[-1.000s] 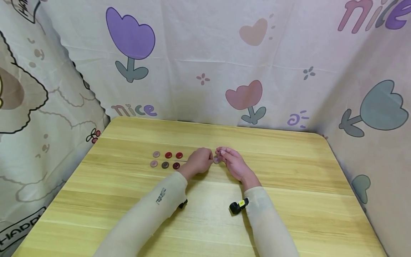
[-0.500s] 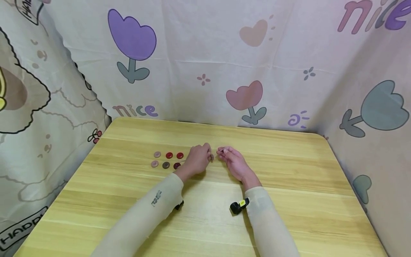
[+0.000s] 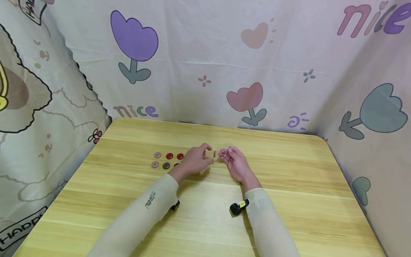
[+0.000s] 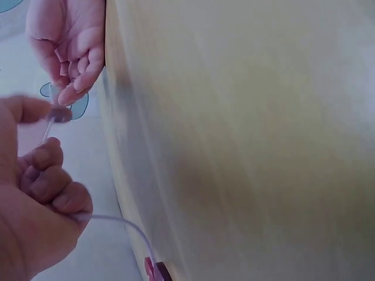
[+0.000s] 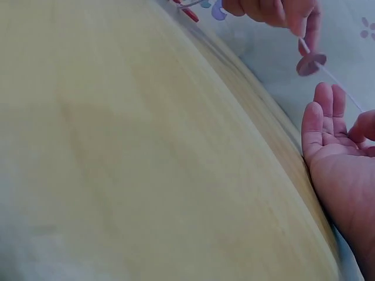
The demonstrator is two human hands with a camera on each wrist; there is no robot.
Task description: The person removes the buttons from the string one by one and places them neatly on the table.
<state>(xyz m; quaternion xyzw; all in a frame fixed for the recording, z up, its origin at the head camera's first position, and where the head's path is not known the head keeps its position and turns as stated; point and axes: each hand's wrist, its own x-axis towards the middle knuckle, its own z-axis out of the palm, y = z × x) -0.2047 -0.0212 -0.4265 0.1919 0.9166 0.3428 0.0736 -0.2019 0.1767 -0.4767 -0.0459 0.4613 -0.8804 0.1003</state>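
A pinkish-brown button (image 5: 311, 64) hangs on a thin white cord (image 5: 340, 88) stretched between both hands. My left hand (image 3: 194, 159) has thumb and index finger spread near the button, while its other fingers curl round the cord, best seen in the left wrist view. From below that hand the cord trails down toward red and dark buttons (image 4: 157, 270). With thumb and fingertip, my right hand (image 3: 237, 166) pinches the cord on the button's other side; its remaining fingers (image 5: 313, 123) are loosely extended, palm up.
Several buttons lie in two short rows left of the hands: pale pink (image 3: 157, 155), red (image 3: 169, 156) and dark grey (image 3: 166, 165) ones among them. A dark red one is partly hidden by the left hand. Printed cloth (image 3: 199, 46) stands behind the wooden table (image 3: 289, 171).
The button was low between the hands, then at the left fingertips; now it hangs on the cord. My left thumb and index finger have spread apart. The right hand has barely moved.
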